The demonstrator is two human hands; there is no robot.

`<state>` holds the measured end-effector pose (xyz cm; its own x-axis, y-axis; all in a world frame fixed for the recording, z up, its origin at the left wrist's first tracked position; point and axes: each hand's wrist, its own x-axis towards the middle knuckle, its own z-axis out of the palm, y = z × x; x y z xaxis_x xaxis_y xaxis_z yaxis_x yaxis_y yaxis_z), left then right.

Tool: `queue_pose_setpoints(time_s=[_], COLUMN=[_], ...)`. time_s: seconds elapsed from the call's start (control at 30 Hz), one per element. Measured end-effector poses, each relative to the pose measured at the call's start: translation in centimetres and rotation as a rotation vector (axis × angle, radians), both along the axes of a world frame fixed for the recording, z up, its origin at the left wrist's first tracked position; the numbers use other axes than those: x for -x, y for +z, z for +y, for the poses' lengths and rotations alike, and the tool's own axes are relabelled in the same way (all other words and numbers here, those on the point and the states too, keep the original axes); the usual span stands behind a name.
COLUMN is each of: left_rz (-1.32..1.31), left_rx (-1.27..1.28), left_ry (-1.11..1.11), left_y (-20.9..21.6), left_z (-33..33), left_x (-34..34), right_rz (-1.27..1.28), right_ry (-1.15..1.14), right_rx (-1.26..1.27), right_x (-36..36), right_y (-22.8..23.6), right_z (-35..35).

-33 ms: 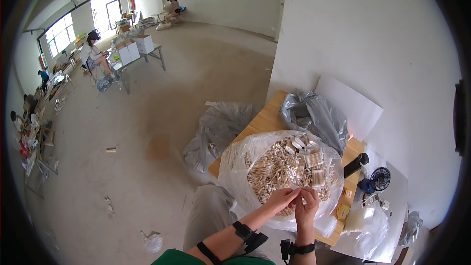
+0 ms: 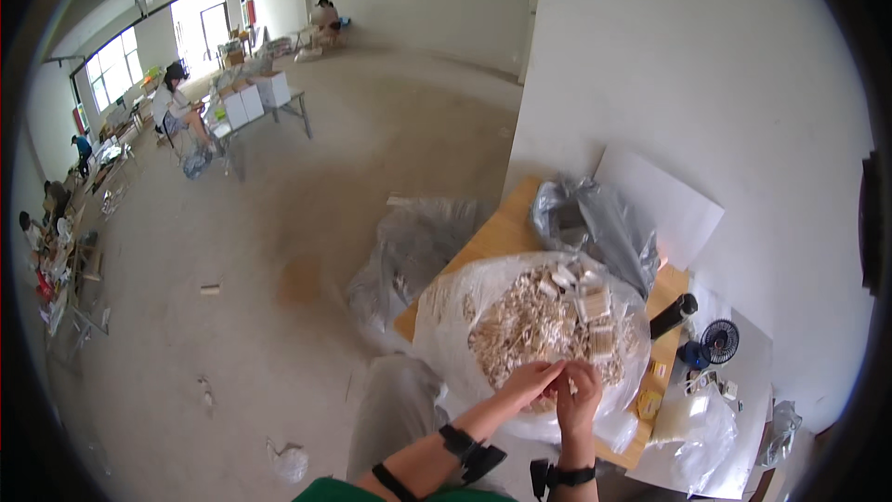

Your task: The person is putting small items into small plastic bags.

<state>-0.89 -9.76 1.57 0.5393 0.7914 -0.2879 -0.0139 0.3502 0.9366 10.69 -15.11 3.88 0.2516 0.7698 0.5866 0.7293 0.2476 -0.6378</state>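
A big clear plastic bag [image 2: 446, 316] stands with its mouth spread wide on a wooden table. Loose cotton swabs [image 2: 520, 325] fill it, heaped with pale sticks pointing every way. Toward the bag's right side lie small packs of cotton swabs [image 2: 593, 305] in neat rows. My left hand [image 2: 530, 384] and my right hand [image 2: 580, 394] meet over the near part of the heap. The fingertips of both are pinched together and touching; whatever is between them is too small and blurred to make out.
Behind the bag, a grey plastic bag [image 2: 604, 223] sits on the wooden table [image 2: 492, 231]. A black bottle [image 2: 674, 314], a small fan [image 2: 719, 341] and yellow packets [image 2: 649, 402] are to the right. Another grey bag [image 2: 409, 242] lies left. Several people work at distant tables.
Both hands stay together over the heap, the fingers slightly shifted. A small white bit at my fingertips earlier no longer shows clearly. The view has moved very slightly.
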Motion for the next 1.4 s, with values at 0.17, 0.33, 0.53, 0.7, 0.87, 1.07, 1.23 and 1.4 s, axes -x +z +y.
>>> queue_pose_setpoints(time_s=[0.17, 0.33, 0.53, 0.7, 0.87, 1.07, 1.23, 1.4], left_rz=[-0.103, -0.092, 0.040, 0.276, 0.196, 0.176, 0.260, 0.258], left_rx=[0.287, 0.259, -0.098, -0.626, -0.798, -0.894, -0.889, -0.925], left_ry=[0.152, 0.113, 0.122, 0.154, 0.173, 0.183, 0.105, 0.113], left_y=[0.1, -0.6, -0.7, -0.5, -0.5, -0.7, -0.4, -0.8], left_z=[0.0, 0.1, -0.1, -0.3, -0.3, -0.2, 0.0, 0.4], left_x=[1.4, 1.6, 1.1, 1.1, 0.7, 1.1, 1.8, 1.6], right_rz=[-0.174, -0.196, -0.067, 0.053, 0.032, 0.059, 0.130, 0.169], right_ry=[0.052, 0.042, 0.063, 0.056, 0.063, 0.057, 0.031, 0.001], right_rx=[-0.007, -0.033, -0.037, 0.067, 0.110, 0.178, 0.220, 0.210], right_x=[0.9, 0.6, 0.8, 1.2, 1.0, 0.9, 1.0, 1.2], right_y=[0.6, -0.5, -0.5, -0.2, 0.0, -0.5, -1.1, -1.5], right_z=[-0.4, -0.8, -0.5, -0.4, -0.4, -0.2, 0.0, 0.5])
